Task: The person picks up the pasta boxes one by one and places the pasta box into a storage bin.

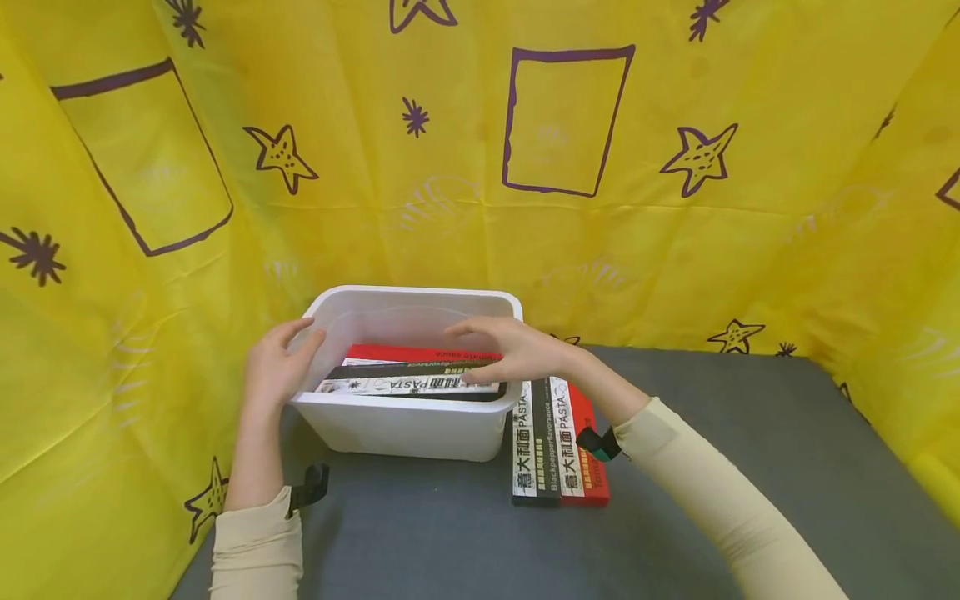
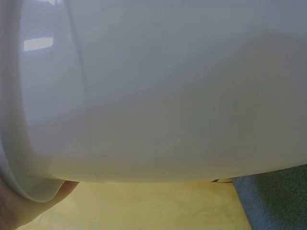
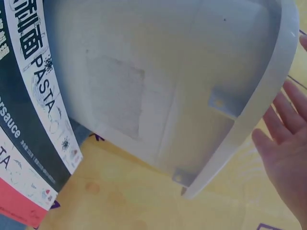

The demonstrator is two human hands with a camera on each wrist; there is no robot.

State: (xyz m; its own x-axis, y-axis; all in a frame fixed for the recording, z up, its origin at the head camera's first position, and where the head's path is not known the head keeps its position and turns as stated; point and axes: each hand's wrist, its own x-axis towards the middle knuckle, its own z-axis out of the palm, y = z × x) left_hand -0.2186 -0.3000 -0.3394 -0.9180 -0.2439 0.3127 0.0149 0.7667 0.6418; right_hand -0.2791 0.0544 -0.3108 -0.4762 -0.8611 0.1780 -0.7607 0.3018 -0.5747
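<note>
Left hand: it is at the near-left rim of the white bin, with the thumb and fingers held apart; whether it presses the rim, I cannot tell.
Right hand: it reaches over the opposite rim, the thumb and fingers wide apart, with no box between them; whether the thumb touches a box below, I cannot tell.
White bin: it stands between the two hands, upright on the grey table.
Boxes inside: under the right hand's fingertips and across toward the left hand lie the inner red box, farther from the person, and the inner black box, nearer; how many there are in all is not clear.
Boxes outside: under the right forearm, just beside the bin, the outer black box and the outer red box lie flat, side by side.
Step in hand: I judge it is the handling of pasta boxes at the bin, with part of them inside and two outside.
Next move: probably it calls for the right fingers to close on one box, while the left hand steadies the rim.
</note>
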